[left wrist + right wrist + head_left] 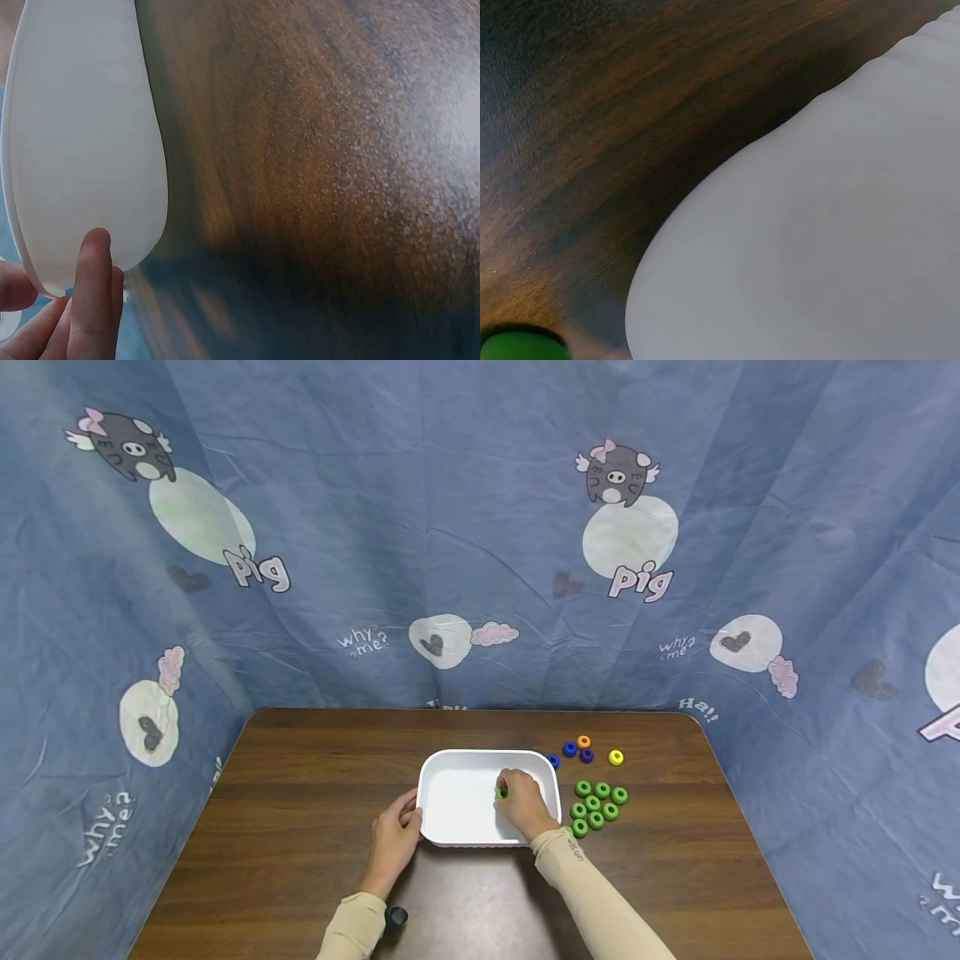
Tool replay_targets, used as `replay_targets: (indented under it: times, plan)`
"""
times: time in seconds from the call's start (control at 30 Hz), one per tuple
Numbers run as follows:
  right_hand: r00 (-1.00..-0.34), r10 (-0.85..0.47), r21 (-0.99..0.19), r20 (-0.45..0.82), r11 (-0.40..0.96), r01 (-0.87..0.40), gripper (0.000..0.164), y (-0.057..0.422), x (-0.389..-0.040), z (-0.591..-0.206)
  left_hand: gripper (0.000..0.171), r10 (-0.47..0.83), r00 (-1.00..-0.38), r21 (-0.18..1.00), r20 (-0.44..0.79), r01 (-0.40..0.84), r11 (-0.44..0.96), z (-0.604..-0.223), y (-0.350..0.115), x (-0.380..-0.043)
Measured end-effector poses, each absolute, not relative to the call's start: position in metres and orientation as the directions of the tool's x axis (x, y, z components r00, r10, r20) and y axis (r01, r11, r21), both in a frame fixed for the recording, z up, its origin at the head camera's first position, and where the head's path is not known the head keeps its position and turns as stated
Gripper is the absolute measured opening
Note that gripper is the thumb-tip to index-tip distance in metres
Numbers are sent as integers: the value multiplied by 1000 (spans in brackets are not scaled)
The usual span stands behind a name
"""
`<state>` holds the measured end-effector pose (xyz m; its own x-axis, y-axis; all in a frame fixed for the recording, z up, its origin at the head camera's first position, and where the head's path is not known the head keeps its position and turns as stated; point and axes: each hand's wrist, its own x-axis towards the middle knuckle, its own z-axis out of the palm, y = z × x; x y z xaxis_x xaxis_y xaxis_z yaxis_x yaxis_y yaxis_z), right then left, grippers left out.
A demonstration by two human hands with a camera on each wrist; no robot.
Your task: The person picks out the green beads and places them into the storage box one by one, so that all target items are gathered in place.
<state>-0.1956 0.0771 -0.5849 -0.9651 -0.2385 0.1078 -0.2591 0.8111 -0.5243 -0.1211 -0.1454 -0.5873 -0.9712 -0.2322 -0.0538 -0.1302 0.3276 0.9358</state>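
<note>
One green ring [501, 793] is pinched in the right hand [522, 802] over the white tray [459, 795], which sits on the surface [300, 827]. The left hand [394, 839] grips the tray's end, one finger straight against its wall.

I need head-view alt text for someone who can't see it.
A right hand pinches a green ring over a white tray, while the left hand holds the tray's left end. More green rings lie right of the tray on a brown table, with blue, purple, orange and yellow rings beyond. A blue cloth hangs behind.
</note>
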Motion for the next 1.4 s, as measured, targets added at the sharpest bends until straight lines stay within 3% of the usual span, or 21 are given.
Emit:
replay_targets:
  times: [0.4,0.57,0.77,1.13,1.4]
  plan:
    - [-976,-181,-556,117,803,-216,30,81,-192,-586,38,-238,-971,931,-36,-120,346,-590,-143,-120]
    - [-971,-134,-606,196,762,-227,25,91,-187,-574,38,-246,-969,928,26,-69,367,-591,-142,-119]
    - [-956,-66,-649,285,721,-243,21,110,-183,-548,39,-247,-968,935,-42,-126,331,-590,-143,-119]
    - [-957,95,-750,273,644,-150,24,150,-176,-518,39,-242,-969,930,-54,-138,341,-587,-143,-120]
    - [-959,191,-775,211,630,-45,29,180,-166,-527,39,-248,-967,932,-59,-142,333,-589,-143,-121]
